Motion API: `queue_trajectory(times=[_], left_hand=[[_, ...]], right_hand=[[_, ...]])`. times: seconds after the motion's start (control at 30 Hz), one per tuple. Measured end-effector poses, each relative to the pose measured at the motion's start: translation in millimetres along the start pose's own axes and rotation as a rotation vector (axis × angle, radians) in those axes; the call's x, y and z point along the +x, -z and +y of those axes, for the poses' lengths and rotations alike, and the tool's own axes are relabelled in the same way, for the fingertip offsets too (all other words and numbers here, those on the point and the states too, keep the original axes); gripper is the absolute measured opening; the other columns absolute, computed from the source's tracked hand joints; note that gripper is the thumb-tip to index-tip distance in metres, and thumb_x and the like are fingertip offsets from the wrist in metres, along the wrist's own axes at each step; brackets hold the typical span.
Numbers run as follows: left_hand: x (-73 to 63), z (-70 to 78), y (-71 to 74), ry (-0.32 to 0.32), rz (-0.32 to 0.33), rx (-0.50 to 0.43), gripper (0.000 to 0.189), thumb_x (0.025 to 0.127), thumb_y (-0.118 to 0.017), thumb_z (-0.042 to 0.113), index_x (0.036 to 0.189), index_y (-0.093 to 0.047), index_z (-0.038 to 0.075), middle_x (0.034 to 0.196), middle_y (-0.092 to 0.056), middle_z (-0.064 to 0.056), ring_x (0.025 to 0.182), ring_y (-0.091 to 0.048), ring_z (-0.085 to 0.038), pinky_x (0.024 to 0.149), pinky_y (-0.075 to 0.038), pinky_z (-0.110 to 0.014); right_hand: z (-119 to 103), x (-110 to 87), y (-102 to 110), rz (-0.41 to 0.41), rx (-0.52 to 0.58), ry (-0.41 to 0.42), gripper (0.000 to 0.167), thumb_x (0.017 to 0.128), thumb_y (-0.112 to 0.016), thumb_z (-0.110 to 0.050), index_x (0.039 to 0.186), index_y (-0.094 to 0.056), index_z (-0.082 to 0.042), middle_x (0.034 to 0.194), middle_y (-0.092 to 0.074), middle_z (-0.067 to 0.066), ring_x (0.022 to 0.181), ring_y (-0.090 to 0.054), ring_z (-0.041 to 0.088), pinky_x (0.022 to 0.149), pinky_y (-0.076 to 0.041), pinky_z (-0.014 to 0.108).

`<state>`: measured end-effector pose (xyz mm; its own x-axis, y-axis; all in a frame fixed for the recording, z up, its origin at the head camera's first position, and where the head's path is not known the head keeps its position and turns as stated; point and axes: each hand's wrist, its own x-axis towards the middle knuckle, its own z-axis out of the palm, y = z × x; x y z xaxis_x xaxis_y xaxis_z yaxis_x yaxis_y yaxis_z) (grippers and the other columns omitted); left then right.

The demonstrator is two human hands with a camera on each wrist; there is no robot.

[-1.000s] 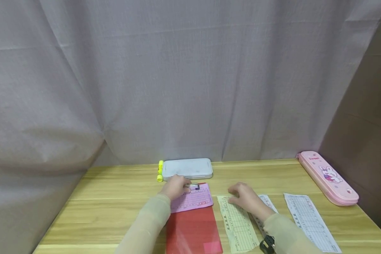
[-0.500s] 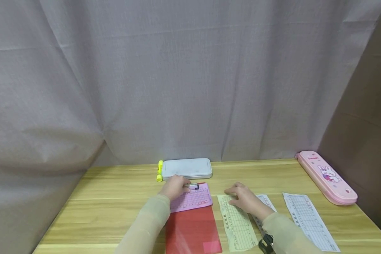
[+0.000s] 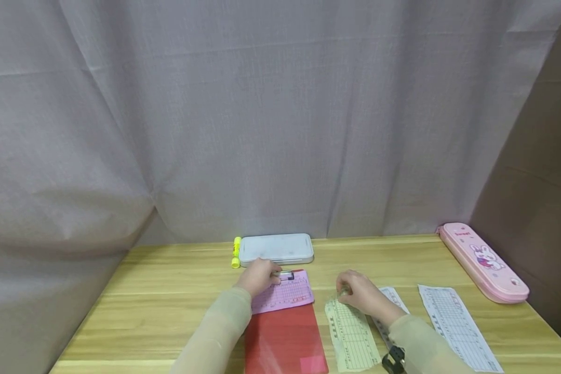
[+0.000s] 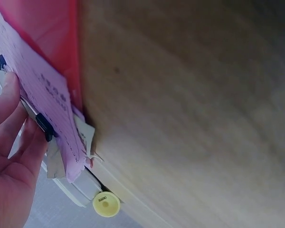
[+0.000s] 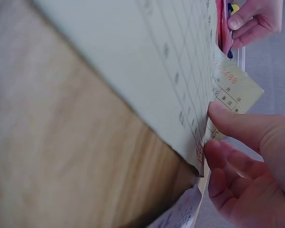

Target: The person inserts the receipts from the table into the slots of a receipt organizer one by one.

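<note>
In the head view my left hand (image 3: 257,275) is at the top of a red file folder (image 3: 282,337) that lies flat, with a pink printed form slip (image 3: 290,295) across its upper part. The left wrist view shows its thumb and fingers pinching a metal clip with black ends (image 4: 45,124) at the pink slip's edge. To the right, my right hand (image 3: 362,295) pinches the far end of a pale yellow form slip (image 3: 352,332) between thumb and fingers. That end is raised and bent in the right wrist view; the near end rests on the table.
A white form slip (image 3: 392,297) lies partly under my right forearm, and another white slip (image 3: 458,327) is farther right. Behind the folder are a grey-white case (image 3: 276,248) and a yellow tube (image 3: 236,252). A pink rabbit pencil case (image 3: 483,262) sits at the right edge.
My right hand's thumb and fingers have closed on the yellow slip's far end and lifted it off the table. My left hand stays at the clip.
</note>
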<state>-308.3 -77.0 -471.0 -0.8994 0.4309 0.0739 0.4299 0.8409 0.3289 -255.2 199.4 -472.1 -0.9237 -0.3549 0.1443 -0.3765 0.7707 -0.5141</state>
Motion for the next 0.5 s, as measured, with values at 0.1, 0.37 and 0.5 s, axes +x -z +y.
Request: queue_trajectory(times=[0.1, 0.37, 0.5], left_hand=[[0.1, -0.3, -0.5, -0.031, 0.018, 0.012, 0.025, 0.081, -0.074, 0.020, 0.104, -0.074, 0.011, 0.099, -0.073, 0.000, 0.097, -0.067, -0.017, 0.086, -0.053, -0.031], [-0.6, -0.7, 0.0, -0.041, 0.024, 0.014, 0.025, 0.081, -0.074, 0.021, 0.104, -0.074, 0.011, 0.099, -0.073, 0.000, 0.096, -0.067, -0.017, 0.085, -0.053, -0.031], [-1.0, -0.9, 0.1, -0.040, 0.029, 0.016, 0.025, 0.081, -0.074, 0.021, 0.104, -0.074, 0.011, 0.098, -0.073, 0.000, 0.096, -0.067, -0.017, 0.085, -0.053, -0.031]], right_hand=[[1.0, -0.1, 0.1, 0.008, 0.017, -0.011, 0.026, 0.073, -0.074, 0.001, 0.077, -0.053, -0.013, 0.076, -0.051, -0.003, 0.066, -0.045, 0.010, 0.056, -0.041, 0.021], [4.7, -1.3, 1.4, 0.005, 0.026, -0.006, 0.019, 0.076, -0.075, -0.003, 0.086, -0.061, -0.012, 0.072, -0.051, -0.007, 0.065, -0.045, 0.007, 0.057, -0.042, 0.021], [7.0, -2.9, 5.8, -0.012, 0.020, -0.011, 0.013, 0.081, -0.072, -0.009, 0.076, -0.063, -0.016, 0.076, -0.053, -0.006, 0.070, -0.046, 0.008, 0.060, -0.042, 0.022]])
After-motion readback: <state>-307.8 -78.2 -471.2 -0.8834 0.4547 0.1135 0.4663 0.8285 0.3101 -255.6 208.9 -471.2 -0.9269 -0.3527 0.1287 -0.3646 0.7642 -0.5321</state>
